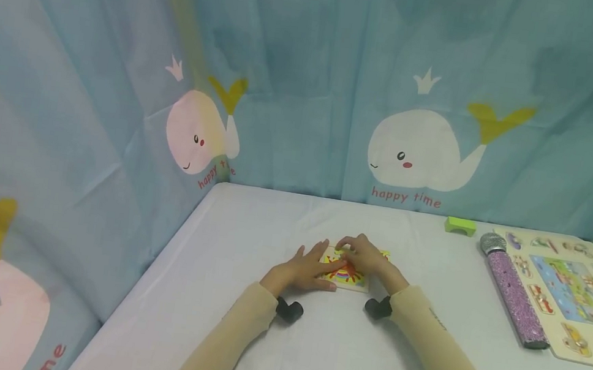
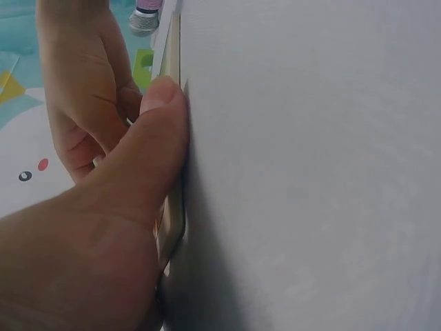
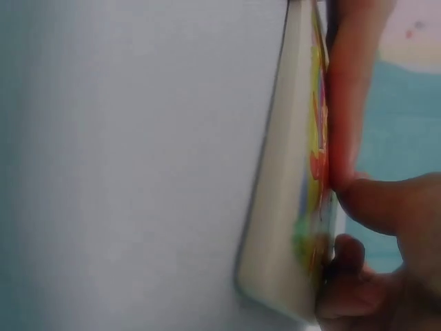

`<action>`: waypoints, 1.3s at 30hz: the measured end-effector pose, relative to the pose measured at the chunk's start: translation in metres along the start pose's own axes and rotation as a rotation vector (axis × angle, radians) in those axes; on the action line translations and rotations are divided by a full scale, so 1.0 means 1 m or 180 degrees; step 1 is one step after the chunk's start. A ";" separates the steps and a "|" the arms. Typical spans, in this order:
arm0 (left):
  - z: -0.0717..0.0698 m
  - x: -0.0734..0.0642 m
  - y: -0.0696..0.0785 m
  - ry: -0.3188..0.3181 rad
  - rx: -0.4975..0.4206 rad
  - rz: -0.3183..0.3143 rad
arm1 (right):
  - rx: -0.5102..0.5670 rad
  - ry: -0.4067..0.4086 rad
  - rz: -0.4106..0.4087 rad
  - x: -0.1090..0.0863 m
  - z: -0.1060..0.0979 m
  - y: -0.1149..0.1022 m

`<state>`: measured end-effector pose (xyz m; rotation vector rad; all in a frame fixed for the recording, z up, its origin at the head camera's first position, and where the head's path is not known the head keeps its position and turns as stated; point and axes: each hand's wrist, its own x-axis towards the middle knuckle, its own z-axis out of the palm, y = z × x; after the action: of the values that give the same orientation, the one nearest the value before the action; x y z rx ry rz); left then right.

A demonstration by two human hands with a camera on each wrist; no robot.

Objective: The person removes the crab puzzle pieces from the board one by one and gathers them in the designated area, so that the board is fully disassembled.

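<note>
A small, thick picture board [image 1: 355,283] with a bright red, yellow and rainbow print lies on the white table, partly covered by both hands. My left hand [image 1: 310,268] rests over its left side, fingers extended. The left thumb [image 2: 164,103] lies along the board's near edge in the left wrist view. Over the board's far right part is my right hand [image 1: 368,257], fingers bent down onto the print. In the right wrist view, the right thumb [image 3: 375,200] meets a left fingertip at the printed face. I cannot tell whether the right fingertips pinch a piece.
Toward the right lies a glittery purple microphone [image 1: 517,295], overlapping the edge of a large wooden peg puzzle [image 1: 565,347]. A green arch block [image 1: 460,226] sits near the table's back edge. Blue whale-print curtains [image 1: 308,88] hang behind and to the left.
</note>
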<state>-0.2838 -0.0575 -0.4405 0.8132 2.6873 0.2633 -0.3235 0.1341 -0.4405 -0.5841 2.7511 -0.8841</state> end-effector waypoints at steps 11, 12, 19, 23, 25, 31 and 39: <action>0.001 0.001 -0.002 0.0034 0.0108 0.0059 | -0.0142 -0.0051 -0.0048 0.000 0.000 -0.005; 0.001 0.001 -0.002 0.0032 0.0114 0.0055 | -0.0152 -0.0039 -0.0094 0.000 0.000 -0.006; 0.002 0.001 -0.002 0.0007 0.0098 0.0061 | -0.0128 0.0011 -0.0186 -0.001 0.000 -0.007; 0.002 0.001 -0.001 0.0002 0.0065 0.0050 | -0.0016 0.0099 -0.0088 0.000 0.000 -0.006; 0.002 0.001 0.000 -0.0004 0.0054 0.0038 | 0.0053 0.0135 0.0023 0.000 0.001 -0.005; 0.001 0.001 0.000 -0.0036 0.0024 0.0031 | 0.0068 0.0116 0.0188 0.001 0.000 -0.004; 0.000 0.001 -0.002 -0.0026 0.0016 0.0075 | -0.0082 0.0062 0.0098 0.001 -0.003 -0.004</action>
<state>-0.2858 -0.0585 -0.4409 0.8460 2.6733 0.2581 -0.3244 0.1322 -0.4358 -0.5389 2.7848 -0.8533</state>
